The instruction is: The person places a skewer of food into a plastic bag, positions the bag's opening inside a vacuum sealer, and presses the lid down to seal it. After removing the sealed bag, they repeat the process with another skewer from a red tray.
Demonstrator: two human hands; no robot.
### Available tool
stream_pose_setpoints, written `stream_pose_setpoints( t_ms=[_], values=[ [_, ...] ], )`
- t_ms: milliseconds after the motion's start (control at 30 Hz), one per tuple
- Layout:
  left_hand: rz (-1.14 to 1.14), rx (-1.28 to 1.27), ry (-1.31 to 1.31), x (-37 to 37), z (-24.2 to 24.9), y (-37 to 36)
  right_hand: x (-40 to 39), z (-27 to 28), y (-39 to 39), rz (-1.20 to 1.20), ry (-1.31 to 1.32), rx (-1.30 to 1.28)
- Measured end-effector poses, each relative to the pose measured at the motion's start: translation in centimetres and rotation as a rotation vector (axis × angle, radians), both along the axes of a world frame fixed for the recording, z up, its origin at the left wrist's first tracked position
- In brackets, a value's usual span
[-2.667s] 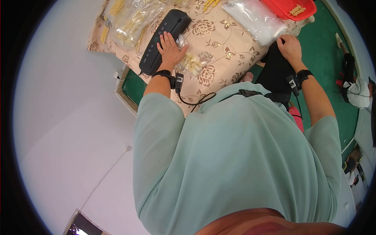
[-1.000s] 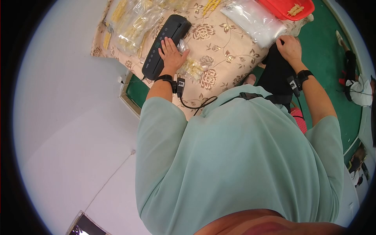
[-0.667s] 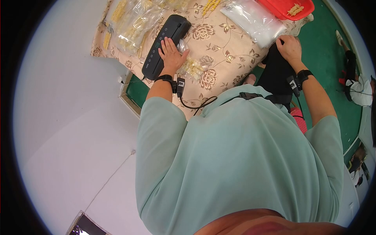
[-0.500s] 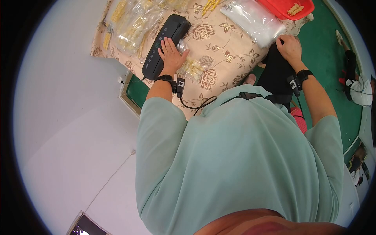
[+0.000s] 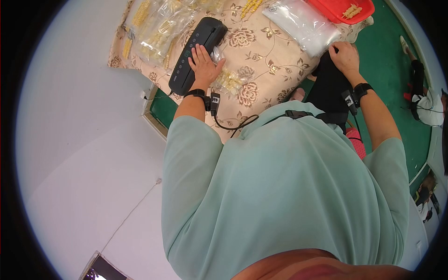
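A black vacuum sealer (image 5: 201,39) lies slantwise on the flowered tablecloth (image 5: 275,77). My left hand (image 5: 205,67) rests flat on its top, fingers stretched over the button panel and thumb out to the side. From beneath the hand, at the sealer's near edge, a clear bag with pale yellow pieces (image 5: 228,81) spreads onto the cloth. My right hand (image 5: 345,57) lies on my black-trousered knee beside the table edge, fingers loosely bent over it and nothing visible in them. Close to those fingertips is a stack of clear plastic bags (image 5: 303,25).
Filled clear bags (image 5: 161,39) of corn pieces lie left of the sealer, with yellow corn strips (image 5: 251,7) at the far edge. A red basin (image 5: 364,14) holding corn stands at the far right. Another person (image 5: 427,107) is at the right, beyond the green floor (image 5: 392,93).
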State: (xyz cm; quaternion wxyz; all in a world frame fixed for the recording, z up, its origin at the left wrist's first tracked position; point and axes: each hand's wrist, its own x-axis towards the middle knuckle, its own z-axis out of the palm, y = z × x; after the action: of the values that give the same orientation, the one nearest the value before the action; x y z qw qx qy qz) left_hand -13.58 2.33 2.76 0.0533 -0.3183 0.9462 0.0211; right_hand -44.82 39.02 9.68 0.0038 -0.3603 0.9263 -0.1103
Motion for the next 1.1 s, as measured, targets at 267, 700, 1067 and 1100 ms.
stream_pose_setpoints(
  t_ms=[267, 700, 1067, 1100],
  values=[
    [-0.003, -0.014, 0.000, 0.05, -0.08, -0.01, -0.16, -0.30, 0.09, 0.009, -0.015, -0.028],
    [-0.016, -0.012, 0.035, 0.20, -0.38, -0.10, -0.12, -0.32, 0.12, 0.014, 0.006, -0.048],
    [-0.021, -0.009, 0.052, 0.21, 0.08, 0.08, -0.34, -0.65, 0.21, 0.075, 0.023, -0.136],
    [-0.025, -0.013, 0.059, 0.16, 0.00, 0.03, -0.30, -0.48, 0.13, 0.074, 0.031, -0.140]
  ],
)
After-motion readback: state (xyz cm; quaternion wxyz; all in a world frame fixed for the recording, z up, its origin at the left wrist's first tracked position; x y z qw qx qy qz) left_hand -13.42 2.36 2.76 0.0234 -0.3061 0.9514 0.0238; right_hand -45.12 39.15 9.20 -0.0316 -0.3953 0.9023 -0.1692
